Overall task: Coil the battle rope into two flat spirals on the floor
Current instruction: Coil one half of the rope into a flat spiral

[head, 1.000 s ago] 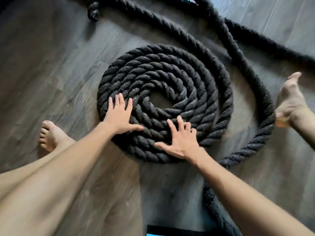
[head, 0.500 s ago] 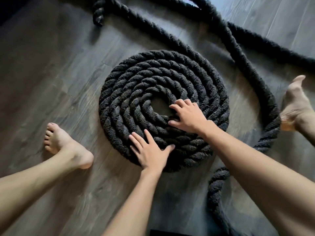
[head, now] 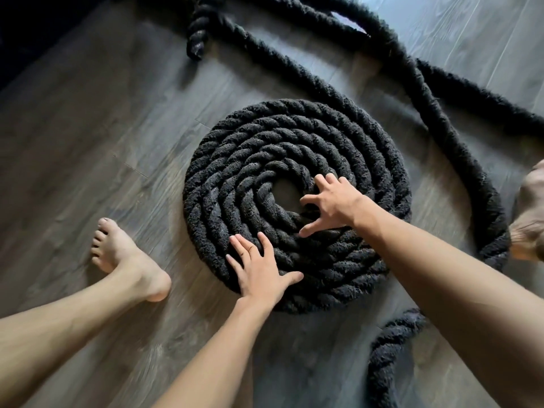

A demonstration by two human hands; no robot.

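Note:
A thick black battle rope lies wound in a flat spiral [head: 265, 160] on the dark wood floor [head: 88, 148]. My left hand [head: 259, 272] presses flat, fingers spread, on the spiral's near outer turns. My right hand [head: 332, 201] rests with fingers spread and curled on the inner turns beside the small hole at the centre. Neither hand grips the rope. The loose rope [head: 459, 160] leaves the spiral at the right and curves away to the back. A rope end [head: 197, 33] lies at the top.
My left bare foot [head: 123, 257] stands on the floor left of the spiral. My right foot [head: 530, 210] is at the right edge, by the loose rope. More rope [head: 385, 357] runs along the lower right.
Both hands have shifted around the spiral: the left from its left side to the near edge, the right from the near edge up to the centre. The outer turn has drawn in tighter.

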